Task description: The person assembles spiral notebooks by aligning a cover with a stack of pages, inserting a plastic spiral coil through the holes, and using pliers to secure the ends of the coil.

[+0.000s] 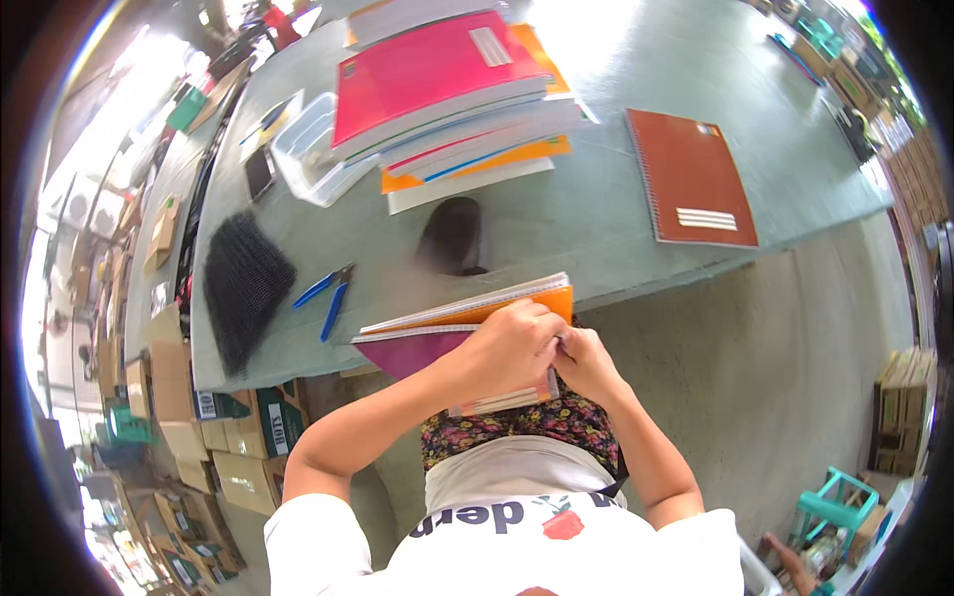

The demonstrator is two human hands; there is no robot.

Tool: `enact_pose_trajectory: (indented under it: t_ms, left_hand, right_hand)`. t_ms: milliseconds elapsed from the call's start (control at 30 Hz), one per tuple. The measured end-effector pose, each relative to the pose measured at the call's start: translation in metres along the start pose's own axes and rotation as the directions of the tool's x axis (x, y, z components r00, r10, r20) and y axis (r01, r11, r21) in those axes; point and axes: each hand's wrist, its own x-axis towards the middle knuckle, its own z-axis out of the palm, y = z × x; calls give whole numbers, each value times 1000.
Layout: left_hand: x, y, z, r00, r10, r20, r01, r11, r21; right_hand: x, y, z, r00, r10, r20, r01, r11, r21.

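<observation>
A small stack of notebooks (467, 316) with an orange and a magenta cover rests on its edge against my lap at the front edge of the green table (636, 129). My left hand (509, 346) grips the stack from above, fingers curled over its side. My right hand (586, 363) is pressed to the stack's right end, fingers closed on it. A tall pile of notebooks (452, 84) with a pink cover on top lies further back on the table. A brown spiral notebook (691, 177) lies alone to the right.
Blue-handled pliers (328, 293) and a black mesh piece (243, 283) lie at the left of the table. A clear plastic tub (313, 149) stands behind them. Cardboard boxes (189, 417) crowd the floor at left; a teal stool (835, 507) stands at lower right.
</observation>
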Motion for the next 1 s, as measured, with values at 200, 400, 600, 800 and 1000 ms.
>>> enact_pose_trajectory:
  t_ms: [200,400,600,800,1000]
  left_hand:
    - [17,9,-1,996,-48,73,46,998,29]
    - [-8,-8,-71,980,-113,-161,128,988,89]
    - [-134,-115,-177,646,-760,-75,658,503,560]
    - [-187,-96,-133,768,-575,-280,610,527,591]
    - [-186,19,-118,449,-893,11,800,397,-450]
  right_hand:
    - [-10,10,4,984,-98,-149,90,994,-59]
    - [2,-9,-28,982,-168,91,140,958,251]
    - [53,-87,-19,818,-200,540,448,810,-379]
    - [83,-118,115,782,-316,537,563,728,-391]
    - [92,-112,119,889,-283,361,384,889,-248]
